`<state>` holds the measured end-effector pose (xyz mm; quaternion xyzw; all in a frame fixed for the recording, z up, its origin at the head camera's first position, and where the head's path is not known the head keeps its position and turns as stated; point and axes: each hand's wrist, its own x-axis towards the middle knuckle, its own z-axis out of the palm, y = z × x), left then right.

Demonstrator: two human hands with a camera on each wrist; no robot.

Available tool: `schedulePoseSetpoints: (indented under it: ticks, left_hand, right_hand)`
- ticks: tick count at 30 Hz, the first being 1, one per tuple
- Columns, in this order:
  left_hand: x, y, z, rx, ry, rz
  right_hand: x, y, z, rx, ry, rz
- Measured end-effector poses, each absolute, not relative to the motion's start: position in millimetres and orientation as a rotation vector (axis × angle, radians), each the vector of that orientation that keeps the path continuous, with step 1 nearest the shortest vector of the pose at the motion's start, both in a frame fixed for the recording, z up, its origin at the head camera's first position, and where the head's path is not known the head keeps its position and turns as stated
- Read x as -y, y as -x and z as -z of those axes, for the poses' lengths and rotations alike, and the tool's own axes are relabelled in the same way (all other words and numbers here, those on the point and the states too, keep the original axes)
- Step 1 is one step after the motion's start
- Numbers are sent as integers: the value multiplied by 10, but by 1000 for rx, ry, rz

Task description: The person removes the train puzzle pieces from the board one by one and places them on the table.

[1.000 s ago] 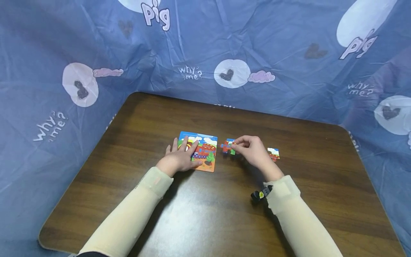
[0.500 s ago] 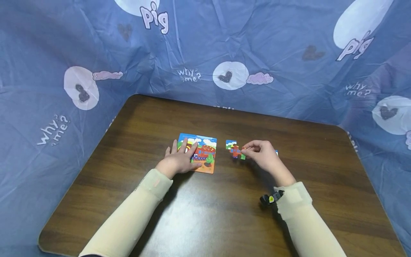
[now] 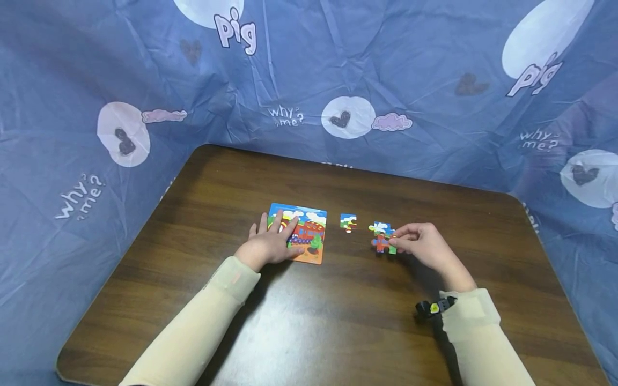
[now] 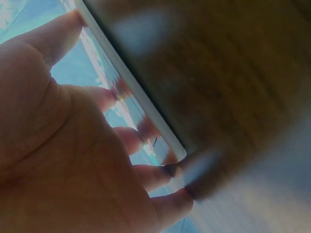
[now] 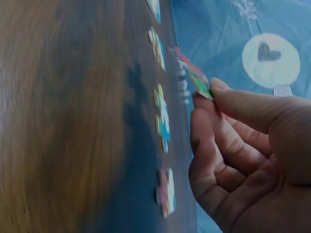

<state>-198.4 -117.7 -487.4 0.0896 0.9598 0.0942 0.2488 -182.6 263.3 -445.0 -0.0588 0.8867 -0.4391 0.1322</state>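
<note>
My left hand (image 3: 270, 244) rests with spread fingers on a square train picture puzzle (image 3: 309, 230), covering its left part. In the left wrist view the fingertips (image 4: 182, 199) reach over the puzzle's pale edge (image 4: 141, 97). My right hand (image 3: 425, 244) pinches a red and green jigsaw piece (image 3: 380, 244) between thumb and fingers. The right wrist view shows this piece (image 5: 192, 68) raised above the table. A blue and white jigsaw piece (image 3: 381, 227) lies just behind it. Another piece (image 5: 166, 191) lies nearer the right hand, hidden behind that hand in the head view.
One more loose jigsaw piece (image 3: 346, 221) lies right of the puzzle, in line with the others. All sit on a brown wooden table (image 3: 309, 321) with rounded corners. A blue printed cloth (image 3: 289, 69) hangs behind its far edge and along the sides.
My right hand has moved right with the pinched piece, away from the puzzle, uncovering the loose pieces it passed over. The left hand stays on the puzzle.
</note>
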Motion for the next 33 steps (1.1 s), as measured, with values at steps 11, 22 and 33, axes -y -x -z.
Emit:
schedulePoseSetpoints:
  ticks: [11,22,33]
  left_hand:
    - [1165,1970,4845,-2602,-232,-275]
    - [1170,1981,4848,-2606,-253,-252]
    - [1159,1988,4847,-2604,-244,-241]
  right_hand:
    - [-2940,1785,4471,-2580,76,1192]
    - [-3081,1768,4513,-2608,-71,1029]
    - [-3068,1756,4505,-2595,-232,962]
